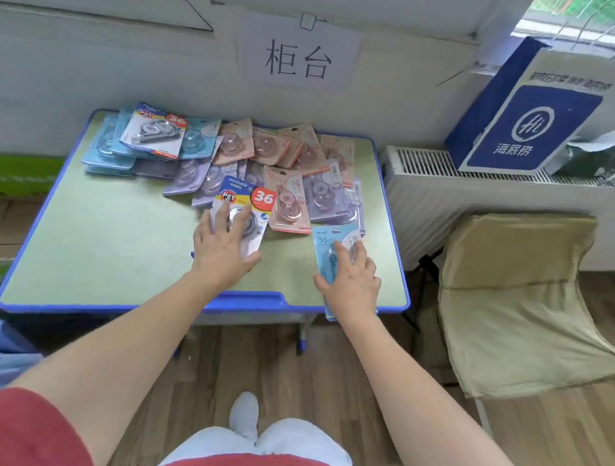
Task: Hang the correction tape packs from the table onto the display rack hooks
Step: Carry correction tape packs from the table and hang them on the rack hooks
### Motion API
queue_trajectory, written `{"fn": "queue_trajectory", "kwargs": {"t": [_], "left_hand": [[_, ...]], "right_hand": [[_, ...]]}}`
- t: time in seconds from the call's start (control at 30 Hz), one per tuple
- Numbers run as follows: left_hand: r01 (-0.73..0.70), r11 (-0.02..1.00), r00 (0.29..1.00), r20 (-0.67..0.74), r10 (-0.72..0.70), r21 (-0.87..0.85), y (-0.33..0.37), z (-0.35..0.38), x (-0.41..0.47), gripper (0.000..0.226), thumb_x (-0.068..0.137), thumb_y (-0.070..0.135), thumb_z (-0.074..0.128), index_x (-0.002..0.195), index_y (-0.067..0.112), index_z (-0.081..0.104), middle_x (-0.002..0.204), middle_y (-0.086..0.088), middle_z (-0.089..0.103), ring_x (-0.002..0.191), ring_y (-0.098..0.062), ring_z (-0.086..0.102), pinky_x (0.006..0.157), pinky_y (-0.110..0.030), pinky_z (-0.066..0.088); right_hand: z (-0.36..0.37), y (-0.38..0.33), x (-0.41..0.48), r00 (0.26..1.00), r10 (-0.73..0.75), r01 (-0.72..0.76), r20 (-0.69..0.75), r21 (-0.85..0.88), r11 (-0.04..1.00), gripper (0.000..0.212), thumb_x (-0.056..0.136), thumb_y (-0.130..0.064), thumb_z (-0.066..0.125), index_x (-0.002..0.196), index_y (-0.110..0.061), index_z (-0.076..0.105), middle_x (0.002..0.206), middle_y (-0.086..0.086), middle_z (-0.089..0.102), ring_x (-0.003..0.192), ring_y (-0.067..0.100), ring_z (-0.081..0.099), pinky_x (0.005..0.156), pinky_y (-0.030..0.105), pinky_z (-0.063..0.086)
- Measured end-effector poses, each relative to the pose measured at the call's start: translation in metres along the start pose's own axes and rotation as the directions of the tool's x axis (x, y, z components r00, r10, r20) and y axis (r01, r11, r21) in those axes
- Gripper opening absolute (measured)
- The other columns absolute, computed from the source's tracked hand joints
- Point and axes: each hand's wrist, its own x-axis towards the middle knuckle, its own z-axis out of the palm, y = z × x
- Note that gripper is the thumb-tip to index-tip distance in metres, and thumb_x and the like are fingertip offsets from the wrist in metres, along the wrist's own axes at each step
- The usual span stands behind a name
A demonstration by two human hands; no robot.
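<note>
Several correction tape packs (230,155) in blue, pink and lilac lie heaped across the far half of a small green table (113,241) with a blue rim. My left hand (221,251) holds a white pack with a red "36" badge (252,198), fingers over its blister, thumb at its right edge. My right hand (350,281) grips a light blue pack (330,241) near the table's front right edge; the pack's lower end sticks out past the rim. No display rack is in view.
A white wall with a paper sign (297,55) stands behind the table. To the right are a white radiator (494,193) bearing a blue paper bag (522,115), and a beige folding chair (520,307). Green cartons (2,175) sit at the left.
</note>
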Motion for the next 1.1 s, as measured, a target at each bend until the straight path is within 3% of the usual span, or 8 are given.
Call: {"fn": "queue_trajectory", "kwargs": {"t": [0.33, 0.53, 0.67, 0.87, 1.1], "left_hand": [[-0.082, 0.996, 0.996, 0.045, 0.08, 0.033, 0.042, 0.029, -0.135, 0.079, 0.093, 0.048, 0.051, 0.153, 0.028, 0.003, 0.16, -0.005, -0.005, 0.145, -0.038, -0.004, 0.116, -0.049, 0.007], [-0.176, 0.984, 0.982, 0.07, 0.176, 0.006, 0.075, 0.058, -0.23, 0.079, 0.092, 0.048, 0.053, 0.153, 0.029, 0.007, 0.16, -0.004, -0.002, 0.145, -0.036, -0.002, 0.116, -0.047, 0.007], [-0.256, 0.967, 0.963, 0.083, 0.255, -0.002, 0.094, 0.073, -0.279, 0.08, 0.09, 0.046, 0.057, 0.153, 0.029, 0.01, 0.16, -0.005, 0.001, 0.144, -0.037, 0.0, 0.115, -0.045, 0.008], [-0.443, 0.896, 0.892, 0.103, 0.441, -0.001, 0.118, 0.088, -0.344, 0.08, 0.089, 0.045, 0.058, 0.152, 0.028, 0.012, 0.159, -0.006, 0.004, 0.143, -0.036, 0.002, 0.114, -0.045, 0.01], [-0.64, 0.767, 0.756, 0.147, 0.638, -0.04, 0.138, 0.109, -0.447, 0.08, 0.088, 0.044, 0.061, 0.152, 0.027, 0.016, 0.159, -0.007, 0.007, 0.143, -0.036, 0.005, 0.114, -0.044, 0.012]], "right_hand": [[0.014, 0.09, -0.142, 0.999, 0.052, -0.052, -0.001, -0.016, 0.999, 0.066, 0.092, -0.052, 0.051, 0.147, -0.028, 0.024, 0.158, 0.007, 0.01, 0.132, 0.031, 0.029, 0.098, 0.042, 0.036], [0.022, 0.145, -0.241, 0.992, 0.073, -0.073, -0.1, 0.01, 0.997, 0.066, 0.089, -0.048, 0.056, 0.145, -0.024, 0.032, 0.156, 0.01, 0.017, 0.131, 0.032, 0.031, 0.094, 0.043, 0.038], [0.027, 0.173, -0.299, 0.977, 0.169, -0.164, -0.131, 0.049, 0.985, 0.067, 0.089, -0.048, 0.057, 0.145, -0.023, 0.032, 0.157, 0.01, 0.016, 0.132, 0.031, 0.031, 0.095, 0.043, 0.037], [0.04, 0.201, -0.39, 0.915, 0.363, -0.343, -0.173, 0.136, 0.929, 0.068, 0.09, -0.049, 0.056, 0.147, -0.023, 0.029, 0.157, 0.009, 0.015, 0.135, 0.029, 0.026, 0.099, 0.041, 0.034], [0.067, 0.22, -0.531, 0.782, 0.6, -0.561, -0.168, 0.23, 0.796, 0.068, 0.09, -0.05, 0.055, 0.147, -0.025, 0.028, 0.157, 0.009, 0.014, 0.136, 0.028, 0.025, 0.101, 0.041, 0.034]]}}
